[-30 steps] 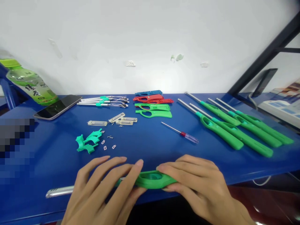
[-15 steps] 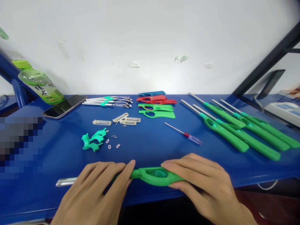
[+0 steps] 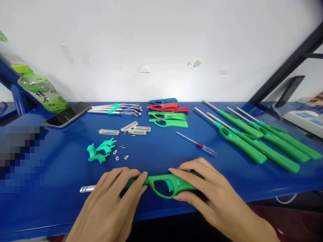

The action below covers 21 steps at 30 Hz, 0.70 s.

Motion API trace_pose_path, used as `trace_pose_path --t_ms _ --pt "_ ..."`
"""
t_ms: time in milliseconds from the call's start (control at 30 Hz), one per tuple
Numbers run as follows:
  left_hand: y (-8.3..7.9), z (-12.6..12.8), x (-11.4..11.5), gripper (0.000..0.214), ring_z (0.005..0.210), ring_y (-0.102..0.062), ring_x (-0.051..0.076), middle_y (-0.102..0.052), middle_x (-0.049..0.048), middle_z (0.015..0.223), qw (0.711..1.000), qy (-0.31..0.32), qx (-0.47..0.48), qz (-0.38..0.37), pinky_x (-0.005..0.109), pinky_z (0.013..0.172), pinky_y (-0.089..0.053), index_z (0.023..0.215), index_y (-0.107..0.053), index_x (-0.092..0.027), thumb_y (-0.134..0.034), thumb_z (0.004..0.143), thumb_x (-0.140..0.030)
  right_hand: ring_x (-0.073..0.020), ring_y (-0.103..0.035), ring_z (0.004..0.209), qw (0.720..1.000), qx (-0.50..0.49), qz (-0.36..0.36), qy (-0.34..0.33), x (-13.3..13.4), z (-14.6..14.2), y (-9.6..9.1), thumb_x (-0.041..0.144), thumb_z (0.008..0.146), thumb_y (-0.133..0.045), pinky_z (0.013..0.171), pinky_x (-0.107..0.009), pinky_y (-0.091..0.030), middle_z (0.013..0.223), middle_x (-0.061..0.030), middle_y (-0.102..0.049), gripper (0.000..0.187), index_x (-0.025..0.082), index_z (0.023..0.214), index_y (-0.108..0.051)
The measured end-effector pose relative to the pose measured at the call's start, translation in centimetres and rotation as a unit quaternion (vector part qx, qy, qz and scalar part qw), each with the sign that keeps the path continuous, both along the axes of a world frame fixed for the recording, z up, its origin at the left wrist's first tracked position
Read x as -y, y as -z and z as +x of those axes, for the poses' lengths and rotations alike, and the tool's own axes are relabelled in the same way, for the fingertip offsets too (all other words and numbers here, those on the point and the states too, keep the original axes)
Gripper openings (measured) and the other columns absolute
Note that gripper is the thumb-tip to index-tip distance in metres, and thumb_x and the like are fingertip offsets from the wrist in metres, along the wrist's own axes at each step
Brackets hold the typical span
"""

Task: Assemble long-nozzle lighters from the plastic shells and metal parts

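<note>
Both hands hold one green long-necked lighter (image 3: 164, 178) level above the table's front edge. My left hand (image 3: 113, 198) is closed around its neck end; the silver tube tip pokes out to the left of the knuckles. My right hand (image 3: 209, 191) grips the handle behind the trigger opening, thumb below and fingers above. A teal trigger shows inside the opening. Just beyond the hands lie teal trigger pieces (image 3: 101, 151), several small metal clips (image 3: 117, 158) and a screwdriver (image 3: 196, 144) with a clear purple handle. The handle's rear end is hidden by my right hand.
Several green lighters (image 3: 242, 144) lie at the right. Farther back are red, green and blue handle shells (image 3: 171, 123), metal tubes with wires (image 3: 111, 111) and clear fuel tanks (image 3: 109, 132). A phone (image 3: 68, 115) and a bottle (image 3: 41, 89) stand back left, near the wall.
The lighter has been turned about its long axis, so its trigger opening now faces me more openly. Both hands have shifted slightly, the lighter's tip moving right and a little up.
</note>
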<state>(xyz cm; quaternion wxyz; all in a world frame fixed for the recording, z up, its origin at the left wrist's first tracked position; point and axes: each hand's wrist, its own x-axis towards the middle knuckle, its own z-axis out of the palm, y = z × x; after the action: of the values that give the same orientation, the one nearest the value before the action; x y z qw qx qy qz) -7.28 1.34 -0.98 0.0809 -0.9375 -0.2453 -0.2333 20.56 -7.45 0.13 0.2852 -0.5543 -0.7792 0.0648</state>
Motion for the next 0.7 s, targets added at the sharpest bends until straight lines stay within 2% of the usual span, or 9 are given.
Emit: trace_pose_path --t_ms 133,233,467,700 --pt "0.6 -0.2 0.4 0.048 0.120 -0.062 0.028 -0.071 0.0088 0.128 1.000 -0.004 -0.026 -0.004 0.042 0.101 -0.052 0.143 -0.063 -0.019 -0.048 0.100 -0.005 -0.0227 -0.069 0.107 1.000 -0.005 -0.007 -0.004 -0.1 0.0 -0.2 0.041 0.111 -0.059 0.091 -0.036 -0.062 0.123 -0.0043 -0.072 0.032 0.032 0.141 -0.063" --pt "1.1 0.0 0.9 0.048 0.121 -0.061 0.030 -0.071 0.0099 0.127 1.000 -0.016 -0.021 0.007 0.046 0.106 -0.048 0.139 -0.065 -0.016 -0.045 0.097 -0.001 -0.0225 -0.069 0.107 1.000 -0.008 -0.016 -0.009 -0.1 0.1 -0.2 0.042 0.111 -0.057 0.091 -0.036 -0.062 0.122 -0.0041 -0.071 0.031 0.033 0.140 -0.063" --pt "1.2 0.3 1.4 0.038 0.119 -0.063 0.031 -0.073 0.0118 0.125 0.999 -0.010 -0.002 0.036 0.049 0.110 -0.040 0.130 -0.067 -0.013 -0.043 0.101 -0.003 -0.0246 -0.068 0.109 0.999 0.015 -0.032 -0.017 -0.1 0.0 -0.2 0.043 0.113 -0.050 0.093 -0.039 -0.061 0.124 -0.0074 -0.068 0.034 0.030 0.144 -0.059" --pt "1.2 0.1 1.1 0.039 0.114 -0.070 0.030 -0.076 0.0095 0.124 0.999 -0.017 -0.006 0.047 0.048 0.108 -0.045 0.133 -0.066 -0.014 -0.041 0.104 -0.005 -0.0247 -0.068 0.107 0.998 0.000 -0.056 -0.016 -0.1 -0.1 -0.5 0.041 0.113 -0.052 0.096 -0.043 -0.061 0.122 -0.0056 -0.067 0.028 0.032 0.139 -0.058"
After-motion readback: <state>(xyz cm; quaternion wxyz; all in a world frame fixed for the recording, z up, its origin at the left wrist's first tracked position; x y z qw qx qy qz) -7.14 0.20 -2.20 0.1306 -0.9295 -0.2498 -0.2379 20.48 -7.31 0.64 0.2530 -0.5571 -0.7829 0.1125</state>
